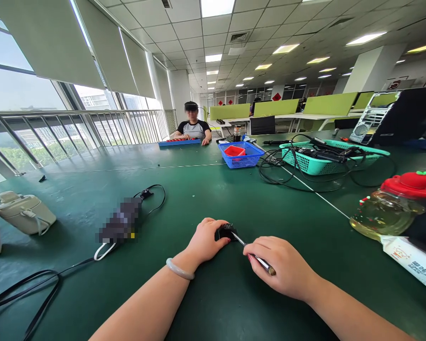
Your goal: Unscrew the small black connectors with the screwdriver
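On the green tabletop point(184, 199), my left hand point(208, 239) is closed around a small black part point(227, 231), thumb in front and fingers behind. Much of that part is hidden by the hand, so its exact kind does not show. A screwdriver point(264, 264) with a thin metal shaft lies in the grip of my right hand point(279, 265). Its shaft slants up and left, and the tip meets the black part's right side. A pale bangle circles my left wrist.
A blurred dark device point(122, 220) with a cable lies left, beyond it a beige bag point(26, 213). Blue basket point(241, 161) and teal basket point(305, 163) with cables stand ahead. A red-lidded bottle point(390, 208) and tissue pack point(412, 263) are right. Another person point(193, 128) sits opposite.
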`<state>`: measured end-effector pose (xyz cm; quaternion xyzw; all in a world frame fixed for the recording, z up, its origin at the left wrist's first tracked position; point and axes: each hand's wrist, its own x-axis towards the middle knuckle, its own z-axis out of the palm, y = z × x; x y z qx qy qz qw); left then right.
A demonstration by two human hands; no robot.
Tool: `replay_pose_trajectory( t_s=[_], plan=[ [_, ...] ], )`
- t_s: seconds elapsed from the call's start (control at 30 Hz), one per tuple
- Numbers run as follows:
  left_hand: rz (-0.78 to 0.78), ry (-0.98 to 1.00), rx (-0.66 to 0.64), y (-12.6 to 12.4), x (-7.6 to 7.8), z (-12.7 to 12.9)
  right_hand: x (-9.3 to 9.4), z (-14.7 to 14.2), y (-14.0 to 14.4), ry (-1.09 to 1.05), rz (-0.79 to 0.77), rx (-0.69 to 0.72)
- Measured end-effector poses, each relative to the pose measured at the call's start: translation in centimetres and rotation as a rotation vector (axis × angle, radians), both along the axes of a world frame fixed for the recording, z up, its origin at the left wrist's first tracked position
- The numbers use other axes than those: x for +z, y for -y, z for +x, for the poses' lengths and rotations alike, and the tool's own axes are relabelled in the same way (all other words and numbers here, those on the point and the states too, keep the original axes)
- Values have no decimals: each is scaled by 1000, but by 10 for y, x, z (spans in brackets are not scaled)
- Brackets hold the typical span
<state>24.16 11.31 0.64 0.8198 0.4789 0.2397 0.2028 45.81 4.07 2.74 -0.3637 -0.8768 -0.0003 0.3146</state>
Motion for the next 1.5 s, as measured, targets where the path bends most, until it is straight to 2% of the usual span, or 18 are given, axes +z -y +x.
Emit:
replay_pose_trajectory(
  t_s=[0.17,0.33,0.63,0.9,1.23,1.5],
  plan=[
    [-7,0,3,0,0,0,-1,0,-2,-73,-33,-30],
    [-14,-1,28,0,-1,0,-2,1,-6,-133,-115,-121],
    [31,-34,-32,0,0,0,-8,3,-12,-223,-221,-267],
    [18,-45,-33,1,1,0,4,1,-4,-453,-300,-159],
    [19,-56,-47,4,4,1,5,0,-4,-456,-379,-123],
    [46,-62,-78,5,4,1,0,2,-5,-355,-450,-101]
  ],
)
